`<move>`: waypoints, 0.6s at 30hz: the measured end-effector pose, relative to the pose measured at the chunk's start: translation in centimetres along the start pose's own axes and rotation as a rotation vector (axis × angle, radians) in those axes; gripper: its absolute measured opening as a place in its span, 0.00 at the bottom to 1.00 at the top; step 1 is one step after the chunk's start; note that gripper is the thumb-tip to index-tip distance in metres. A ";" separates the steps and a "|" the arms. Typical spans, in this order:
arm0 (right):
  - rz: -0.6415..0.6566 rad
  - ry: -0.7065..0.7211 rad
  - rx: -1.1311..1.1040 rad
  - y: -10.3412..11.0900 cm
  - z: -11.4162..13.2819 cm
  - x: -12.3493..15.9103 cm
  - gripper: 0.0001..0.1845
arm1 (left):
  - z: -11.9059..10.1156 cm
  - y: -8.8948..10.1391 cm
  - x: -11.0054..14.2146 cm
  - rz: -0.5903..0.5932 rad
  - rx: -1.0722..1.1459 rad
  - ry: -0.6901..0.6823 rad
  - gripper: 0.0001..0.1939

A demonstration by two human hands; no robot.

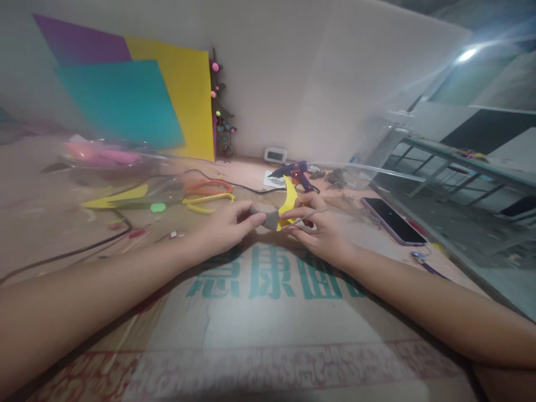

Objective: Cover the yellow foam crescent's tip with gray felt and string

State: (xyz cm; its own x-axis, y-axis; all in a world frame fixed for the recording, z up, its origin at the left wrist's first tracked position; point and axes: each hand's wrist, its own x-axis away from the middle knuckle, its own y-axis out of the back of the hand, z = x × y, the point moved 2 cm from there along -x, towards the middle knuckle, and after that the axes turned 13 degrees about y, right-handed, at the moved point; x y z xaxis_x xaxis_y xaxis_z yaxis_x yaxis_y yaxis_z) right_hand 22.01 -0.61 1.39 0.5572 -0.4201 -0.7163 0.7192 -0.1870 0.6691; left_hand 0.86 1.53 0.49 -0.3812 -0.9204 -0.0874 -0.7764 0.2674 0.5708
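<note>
Over the middle of the table, my left hand is closed, pinching a small grey piece between thumb and fingers. Its material is not clear. My right hand grips a curved yellow piece that stands up with a pointed tip. A thin stick-like strand crosses the fingers of that hand. Both pieces meet or overlap between my hands; whether they are joined I cannot tell. Just behind them lies a dark blue glue gun with a small red light.
Orange-handled scissors and a yellow-handled tool lie left of my hands. A phone and a cable end are at the right edge. A black cord crosses the left. Coloured sheets and a small white clock stand behind.
</note>
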 end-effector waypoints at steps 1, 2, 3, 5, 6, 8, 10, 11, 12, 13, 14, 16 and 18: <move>0.006 -0.003 -0.002 -0.1 0.0 0.0 0.09 | -0.1 0.0 0.0 0.001 -0.012 -0.006 0.17; 0.012 -0.007 -0.003 -0.1 0.0 0.0 0.09 | -0.2 0.0 0.1 0.003 -0.019 -0.011 0.17; 0.015 -0.009 -0.001 -0.2 -0.1 0.0 0.08 | -0.3 0.0 0.1 0.006 -0.021 -0.014 0.16; 0.026 -0.012 0.002 -0.2 -0.1 0.1 0.06 | -0.5 0.0 0.1 0.012 -0.023 -0.017 0.16; 0.032 -0.008 0.000 -0.2 0.0 0.1 0.06 | -0.5 0.0 0.2 0.013 -0.025 -0.017 0.16; 0.047 0.009 -0.017 -0.2 0.1 0.1 0.05 | -0.6 0.0 0.2 0.018 -0.031 -0.013 0.16; 0.055 0.015 -0.035 -0.2 0.2 0.0 0.07 | -0.5 0.0 0.2 0.026 -0.034 -0.010 0.17; 0.059 0.010 -0.039 -0.2 0.3 0.0 0.08 | -0.5 0.0 0.1 0.031 -0.032 -0.012 0.17; 0.065 0.000 -0.040 -0.2 0.3 -0.1 0.09 | -0.4 0.0 0.1 0.034 -0.030 -0.015 0.17; 0.072 -0.012 -0.038 -0.2 0.3 -0.1 0.10 | -0.4 -0.1 0.1 0.032 -0.027 -0.015 0.17; 0.082 -0.021 -0.033 -0.3 0.3 -0.2 0.10 | -0.3 -0.1 0.1 0.028 -0.024 -0.012 0.17; 0.104 -0.031 -0.011 -0.4 0.1 -0.2 0.10 | 0.0 -0.1 0.0 0.015 -0.012 0.005 0.17; 0.121 -0.044 0.019 -0.6 -0.1 -0.2 0.09 | 0.2 -0.1 -0.1 -0.004 0.017 0.035 0.18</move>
State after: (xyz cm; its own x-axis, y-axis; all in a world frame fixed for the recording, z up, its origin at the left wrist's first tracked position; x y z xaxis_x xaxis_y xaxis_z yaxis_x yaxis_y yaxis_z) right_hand 21.55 -0.39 1.12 0.6203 -0.4791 -0.6210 0.6397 -0.1490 0.7540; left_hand 0.87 1.70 0.29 -0.3607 -0.9307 -0.0607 -0.7861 0.2683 0.5569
